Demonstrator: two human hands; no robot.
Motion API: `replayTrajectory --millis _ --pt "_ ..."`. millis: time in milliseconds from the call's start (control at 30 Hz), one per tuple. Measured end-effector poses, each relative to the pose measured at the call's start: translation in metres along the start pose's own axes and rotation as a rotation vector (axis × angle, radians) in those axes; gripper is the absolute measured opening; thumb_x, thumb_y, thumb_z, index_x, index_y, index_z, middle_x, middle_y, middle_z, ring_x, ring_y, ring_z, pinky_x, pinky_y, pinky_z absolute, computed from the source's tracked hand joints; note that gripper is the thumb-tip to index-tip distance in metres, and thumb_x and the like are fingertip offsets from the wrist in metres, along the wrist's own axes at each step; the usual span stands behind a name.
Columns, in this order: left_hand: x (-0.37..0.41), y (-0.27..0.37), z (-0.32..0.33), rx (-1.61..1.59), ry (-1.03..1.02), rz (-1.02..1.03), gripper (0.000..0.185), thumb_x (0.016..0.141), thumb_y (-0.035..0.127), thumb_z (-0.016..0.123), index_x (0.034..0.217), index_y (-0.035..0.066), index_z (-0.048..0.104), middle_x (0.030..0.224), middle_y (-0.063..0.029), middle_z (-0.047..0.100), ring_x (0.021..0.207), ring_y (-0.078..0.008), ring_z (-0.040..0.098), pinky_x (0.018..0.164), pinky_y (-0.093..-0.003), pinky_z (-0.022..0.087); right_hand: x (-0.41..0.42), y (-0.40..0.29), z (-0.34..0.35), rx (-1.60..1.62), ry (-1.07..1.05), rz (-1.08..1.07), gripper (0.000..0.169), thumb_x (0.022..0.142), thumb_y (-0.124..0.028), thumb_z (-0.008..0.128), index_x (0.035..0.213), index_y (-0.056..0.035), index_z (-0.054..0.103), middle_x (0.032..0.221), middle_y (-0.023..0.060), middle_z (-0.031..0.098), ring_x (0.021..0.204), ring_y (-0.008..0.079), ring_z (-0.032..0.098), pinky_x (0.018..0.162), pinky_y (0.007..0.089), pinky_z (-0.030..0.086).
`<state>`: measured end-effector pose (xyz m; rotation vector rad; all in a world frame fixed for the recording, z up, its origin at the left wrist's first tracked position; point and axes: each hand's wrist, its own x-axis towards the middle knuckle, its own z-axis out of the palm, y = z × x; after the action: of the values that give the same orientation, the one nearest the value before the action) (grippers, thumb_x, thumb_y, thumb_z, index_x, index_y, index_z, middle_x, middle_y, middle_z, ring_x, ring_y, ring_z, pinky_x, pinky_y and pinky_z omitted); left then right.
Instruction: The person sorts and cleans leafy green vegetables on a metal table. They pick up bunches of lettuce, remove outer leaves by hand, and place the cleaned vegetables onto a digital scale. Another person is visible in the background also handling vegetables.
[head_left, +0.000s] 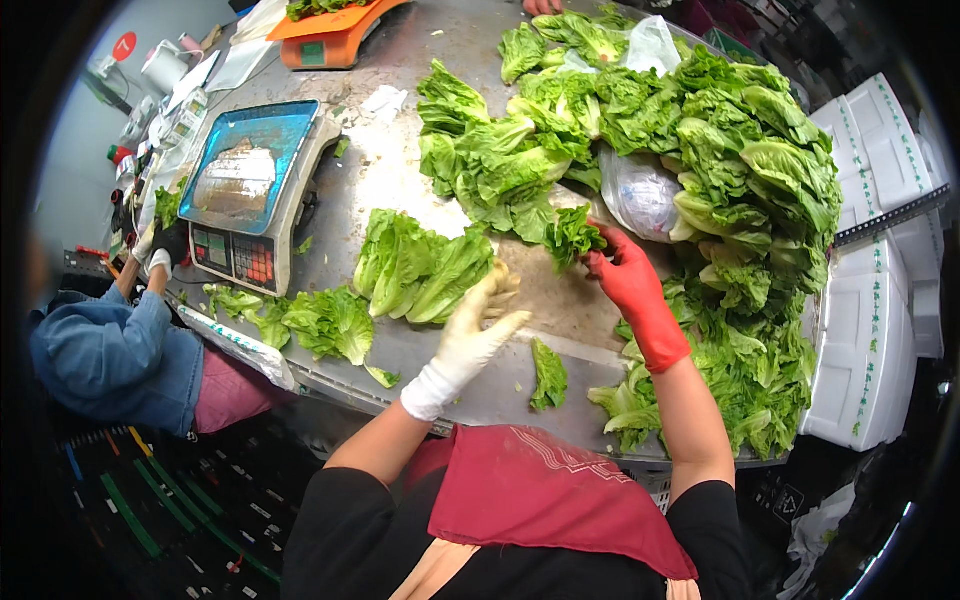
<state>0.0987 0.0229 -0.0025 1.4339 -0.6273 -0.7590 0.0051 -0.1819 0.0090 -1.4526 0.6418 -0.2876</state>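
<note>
My left hand (474, 324), in a cream-white glove, hovers over the metal table with its fingers apart and nothing in them. Just left of it lie romaine lettuce heads (424, 271) side by side. My right hand (624, 271), in a red rubber glove, pinches a small dark-green bunch of lettuce leaves (574, 236) by its right side. Behind that bunch spreads a pile of lettuce (510, 161). One loose lettuce leaf (549, 373) rests on the table between my forearms.
A larger lettuce heap (757, 180) surrounds a clear plastic bag (641, 195) on the right. White foam boxes (862, 330) stand beyond the table's edge. At left are a digital scale (251, 195), an orange scale (334, 34) and a co-worker (127, 352). Loose leaves (330, 322) lie along the front edge.
</note>
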Motion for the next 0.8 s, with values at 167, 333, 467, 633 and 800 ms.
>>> replayTrajectory --millis 167,333,467,633,800 --pt "0.014 -0.014 0.032 -0.359 -0.212 -0.391 0.049 0.081 0.011 0.061 0.123 0.000 0.037 0.108 -0.0115 0.055 0.093 -0.0180 0.056 0.083 -0.0319 0.045 -0.049 -0.019 0.005 0.165 -0.151 0.269 0.039 0.086 -0.029 0.054 0.116 -0.0031 0.051 0.086 0.0030 0.059 0.066 0.0083 0.054 0.053 0.0215 0.042" --pt "0.010 0.002 0.038 -1.058 -0.250 -0.543 0.039 0.085 0.014 0.052 0.119 -0.003 0.041 0.110 -0.0133 0.055 0.106 -0.0241 0.053 0.092 -0.0384 0.042 -0.084 0.001 0.003 0.186 0.095 0.277 0.042 0.087 -0.037 0.051 0.109 -0.0028 0.055 0.084 0.0039 0.060 0.065 0.0089 0.056 0.051 0.0190 0.039" --pt "-0.003 -0.016 0.037 -1.125 -0.291 -0.514 0.033 0.083 0.010 0.051 0.113 -0.004 0.047 0.105 -0.0117 0.058 0.099 -0.0218 0.056 0.089 -0.0368 0.044 -0.104 0.033 0.029 0.240 0.216 0.193 0.024 0.082 -0.017 0.061 0.102 -0.0025 0.057 0.085 0.0019 0.061 0.065 0.0077 0.057 0.048 0.0210 0.041" --pt "-0.020 -0.013 0.043 -0.652 -0.193 -0.484 0.029 0.081 0.007 0.058 0.108 -0.001 0.051 0.101 -0.0089 0.059 0.089 -0.0187 0.058 0.083 -0.0318 0.046 -0.115 0.052 0.035 0.247 0.345 0.045 0.018 0.084 -0.011 0.059 0.100 -0.0028 0.055 0.091 0.0052 0.061 0.070 0.0093 0.058 0.049 0.0202 0.042" --pt "-0.015 -0.007 0.048 -1.084 -0.002 -0.549 0.030 0.087 0.013 0.054 0.113 -0.001 0.046 0.106 -0.0114 0.056 0.098 -0.0225 0.055 0.089 -0.0395 0.045 -0.119 0.057 0.018 0.945 0.439 0.161 0.036 0.088 -0.020 0.054 0.118 -0.0054 0.044 0.100 0.0114 0.059 0.067 0.0111 0.056 0.050 0.0196 0.043"
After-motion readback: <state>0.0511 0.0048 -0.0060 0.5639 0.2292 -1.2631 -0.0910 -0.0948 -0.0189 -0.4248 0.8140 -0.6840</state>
